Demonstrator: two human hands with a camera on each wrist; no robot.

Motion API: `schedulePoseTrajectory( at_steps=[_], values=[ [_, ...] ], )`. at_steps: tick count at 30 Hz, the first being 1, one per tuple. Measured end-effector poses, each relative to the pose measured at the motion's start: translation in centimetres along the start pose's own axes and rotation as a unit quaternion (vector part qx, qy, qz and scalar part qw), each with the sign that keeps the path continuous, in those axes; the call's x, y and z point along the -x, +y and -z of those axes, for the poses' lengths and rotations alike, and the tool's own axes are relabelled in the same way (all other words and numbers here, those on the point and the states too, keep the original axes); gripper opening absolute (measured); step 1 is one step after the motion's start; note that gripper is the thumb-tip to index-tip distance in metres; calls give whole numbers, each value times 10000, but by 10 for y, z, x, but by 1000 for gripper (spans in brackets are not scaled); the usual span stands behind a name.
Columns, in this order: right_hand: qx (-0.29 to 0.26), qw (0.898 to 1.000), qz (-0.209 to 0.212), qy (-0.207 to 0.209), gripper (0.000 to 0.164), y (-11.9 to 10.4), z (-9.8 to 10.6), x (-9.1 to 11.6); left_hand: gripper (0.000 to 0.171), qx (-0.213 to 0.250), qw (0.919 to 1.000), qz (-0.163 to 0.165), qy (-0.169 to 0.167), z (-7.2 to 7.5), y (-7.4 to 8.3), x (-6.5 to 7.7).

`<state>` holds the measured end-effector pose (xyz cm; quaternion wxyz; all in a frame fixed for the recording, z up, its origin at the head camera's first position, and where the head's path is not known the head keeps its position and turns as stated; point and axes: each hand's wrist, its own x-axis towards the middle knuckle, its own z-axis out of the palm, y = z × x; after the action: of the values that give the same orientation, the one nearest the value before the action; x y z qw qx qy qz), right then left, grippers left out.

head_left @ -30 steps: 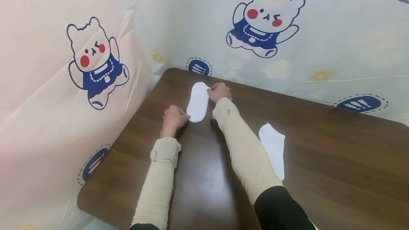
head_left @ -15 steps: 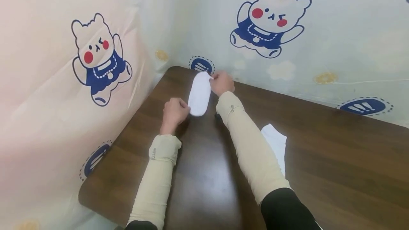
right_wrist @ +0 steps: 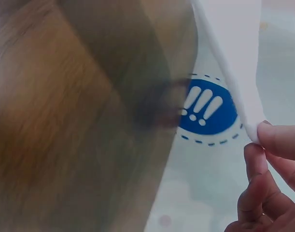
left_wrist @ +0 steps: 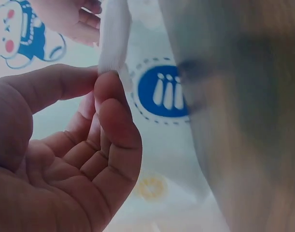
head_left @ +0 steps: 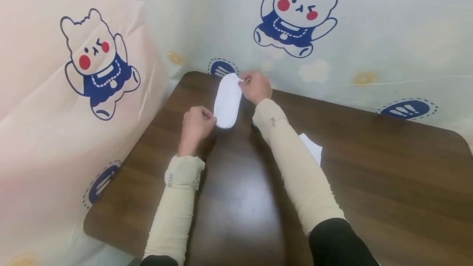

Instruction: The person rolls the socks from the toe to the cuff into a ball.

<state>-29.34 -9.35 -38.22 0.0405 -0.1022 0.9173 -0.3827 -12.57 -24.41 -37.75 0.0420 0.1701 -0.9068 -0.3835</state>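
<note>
A white ankle sock (head_left: 227,101) is held up over the far left part of the table, stretched between both hands. At its lower left corner the left hand (head_left: 196,126) pinches the edge between thumb and forefinger; the left wrist view shows that grip on the sock's ribbed fabric (left_wrist: 114,41). The right hand (head_left: 256,87) pinches the upper right corner, and in the right wrist view its thumb and fingertip close on the sock's pointed end (right_wrist: 252,126). A second white sock (head_left: 312,148) lies on the table, partly hidden behind the right forearm.
The dark brown wooden table (head_left: 373,184) has rounded corners and a glossy patch of light. Printed cloth with cartoon bears (head_left: 295,15) hangs behind it and along the left side, close to the table edges.
Both hands have lifted the sock from the table, raising it toward the far edge while keeping hold of its corners. The right forearm now covers more of the second sock.
</note>
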Motion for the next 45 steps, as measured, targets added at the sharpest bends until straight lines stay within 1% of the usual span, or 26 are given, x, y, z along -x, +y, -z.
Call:
schedulePoseTrajectory(
  at_steps=[3, 5, 9, 13, 15, 18, 19, 23, 25, 28, 30, 33, 35, 38, 39, 42, 45],
  values=[
    [202, 9997, 63, 105, 26, 22, 27, 6, 13, 49, 9995, -211, -220, -16, 20, -1],
    [224, 9995, 60, 218, 27, 39, 48, 11, 13, 55, 9985, -390, -382, -29, 37, -2],
    [155, 9985, -155, 509, 28, 75, 92, 23, 11, 45, 9947, -717, -739, -58, 74, -2],
    [214, 9954, -407, 841, 27, 109, 129, 38, 9, 142, 9896, -950, -1075, -89, 110, 4],
    [260, 9934, -527, 986, 25, 123, 145, 45, 9, 210, 9868, -1019, -1238, -105, 124, 9],
    [279, 9920, -621, 1062, 25, 131, 153, 50, 10, 259, 9846, -980, -1422, -114, 134, 14],
    [281, 9916, -637, 1091, 24, 132, 155, 51, 10, 276, 9841, -963, -1469, -116, 136, 15],
    [281, 9910, -664, 1128, 24, 136, 162, 56, 10, 233, 9836, -993, -1485, -122, 142, 20],
    [270, 9914, -686, 1079, 24, 140, 165, 60, 11, 156, 9828, -1052, -1508, -124, 143, 23],
    [224, 9926, -720, 955, 24, 149, 170, 70, 12, 47, 9794, -1173, -1645, -129, 142, 30],
    [150, 9935, -706, 878, 23, 158, 173, 80, 12, -53, 9760, -1306, -1742, -133, 142, 37],
    [56, 9957, -580, 718, 21, 169, 172, 98, 11, -249, 9697, -1470, -1934, -137, 135, 50],
    [-4, 9971, -516, 551, 19, 176, 170, 111, 11, -365, 9632, -1563, -2156, -139, 130, 61],
    [-106, 9984, -486, 276, 18, 186, 166, 130, 12, -528, 9510, -1704, -2525, -142, 123, 77],
    [-147, 9985, -484, 217, 18, 188, 165, 135, 14, -565, 9477, -1760, -2601, -142, 121, 82],
    [-234, 9985, -475, 122, 19, 193, 162, 143, 17, -653, 9424, -1940, -2647, -144, 118, 91],
    [-278, 9985, -462, 109, 19, 195, 159, 145, 18, -718, 9417, -2020, -2592, -146, 116, 96]
  ],
)
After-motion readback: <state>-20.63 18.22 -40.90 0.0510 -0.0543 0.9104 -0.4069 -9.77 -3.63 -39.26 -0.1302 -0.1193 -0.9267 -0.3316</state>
